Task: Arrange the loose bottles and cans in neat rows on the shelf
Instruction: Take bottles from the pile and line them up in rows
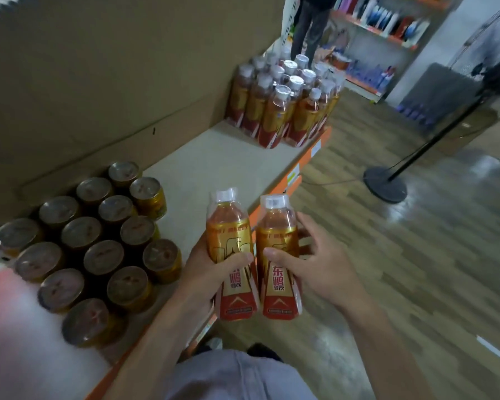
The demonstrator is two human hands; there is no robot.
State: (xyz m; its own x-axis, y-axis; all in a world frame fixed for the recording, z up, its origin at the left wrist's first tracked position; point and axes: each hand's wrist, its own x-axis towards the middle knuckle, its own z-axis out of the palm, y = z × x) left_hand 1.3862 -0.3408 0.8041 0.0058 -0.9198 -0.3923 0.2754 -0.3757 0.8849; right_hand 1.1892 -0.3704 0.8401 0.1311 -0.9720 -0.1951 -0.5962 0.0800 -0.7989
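— Held how?
— Gripped one apiece: left hand [211, 267] wrapped round the left bottle [228, 226] at mid-label, right hand [318, 264] wrapped round the right bottle [276, 235] likewise, thumbs across the front. Carried upright, side by side and nearly touching, above the front edge of the shelf [228, 160], not yet set down.
— Handled how, by the look?
— Judged full to the shoulder, so fairly heavy for plastic; stiff enough while sealed, hardly fragile. Sleeved in glossy film, so probably slick. Best taken round the waist as here, not by the loose wrap over the cap.
— And to stand them on?
— Looked flat, pale and smooth, with a bare stretch between the cans [103, 256] in rows at the near end and the standing bottles [274, 116] grouped at the far end. Backed by brown cardboard [98, 82]. Seemed steady enough for tall narrow bottles, though easily toppled if knocked against neighbours.
— Around it?
— Opened onto a glossy wood-patterned floor [416, 269] to the right, with a black fan base [385, 184] well apart from the shelf, further shelving [378, 30] at the back, and a person's legs [309, 27] beyond the far end.
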